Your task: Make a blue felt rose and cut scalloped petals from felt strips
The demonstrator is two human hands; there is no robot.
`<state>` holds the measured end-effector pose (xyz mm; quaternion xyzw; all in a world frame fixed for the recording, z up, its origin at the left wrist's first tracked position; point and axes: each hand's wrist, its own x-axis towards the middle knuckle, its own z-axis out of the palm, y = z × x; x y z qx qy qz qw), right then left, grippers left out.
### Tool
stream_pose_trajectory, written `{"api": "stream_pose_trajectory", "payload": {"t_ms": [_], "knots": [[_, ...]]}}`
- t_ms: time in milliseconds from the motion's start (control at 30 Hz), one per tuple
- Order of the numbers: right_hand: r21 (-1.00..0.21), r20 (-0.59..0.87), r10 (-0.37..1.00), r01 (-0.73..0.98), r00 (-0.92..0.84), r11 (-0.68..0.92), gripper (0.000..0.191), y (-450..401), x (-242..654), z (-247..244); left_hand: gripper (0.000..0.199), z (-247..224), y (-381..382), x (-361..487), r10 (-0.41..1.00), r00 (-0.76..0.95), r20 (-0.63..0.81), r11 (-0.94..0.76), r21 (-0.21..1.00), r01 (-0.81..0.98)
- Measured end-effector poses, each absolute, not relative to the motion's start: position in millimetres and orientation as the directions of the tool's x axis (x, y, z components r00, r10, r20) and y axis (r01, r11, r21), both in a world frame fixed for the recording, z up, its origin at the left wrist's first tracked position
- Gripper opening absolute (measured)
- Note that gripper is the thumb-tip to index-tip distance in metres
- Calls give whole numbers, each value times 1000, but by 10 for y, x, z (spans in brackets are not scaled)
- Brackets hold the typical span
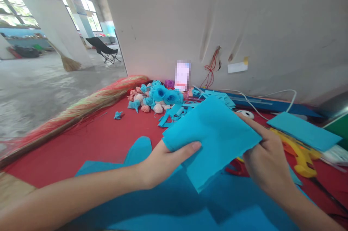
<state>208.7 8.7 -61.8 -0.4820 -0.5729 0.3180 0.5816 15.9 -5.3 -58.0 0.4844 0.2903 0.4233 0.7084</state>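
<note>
A folded piece of blue paper [214, 133] is held up in front of me. My left hand [168, 158] grips its left side, thumb on top and the other fingers hidden beneath. At the right corner, my right hand [265, 151] is closed partly behind the paper, with most fingertips hidden. Red-handled scissors [236, 167] show partly below the paper, by my right hand; whether the hand touches them is unclear. Large blue sheets [163, 202] lie under both hands on the red table [95, 140].
Blue, pink and white paper flowers [156, 97] are heaped at the back, beside blue strips [176, 111] and a propped phone [182, 75]. A yellow glue gun [301, 155] and folded blue paper [304, 129] lie right. A white panel [168, 24] stands behind.
</note>
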Motion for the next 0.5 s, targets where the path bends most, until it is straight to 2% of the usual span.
{"api": "stream_pose_trajectory", "payload": {"t_ms": [267, 500], "knots": [[-955, 298, 923, 82, 243, 286, 30, 62, 2041, -672, 51, -605, -25, 151, 885, 466, -30, 187, 937, -294], [-958, 283, 927, 115, 245, 262, 32, 59, 2039, -666, 52, -613, -23, 153, 876, 482, -13, 189, 929, -317]]}}
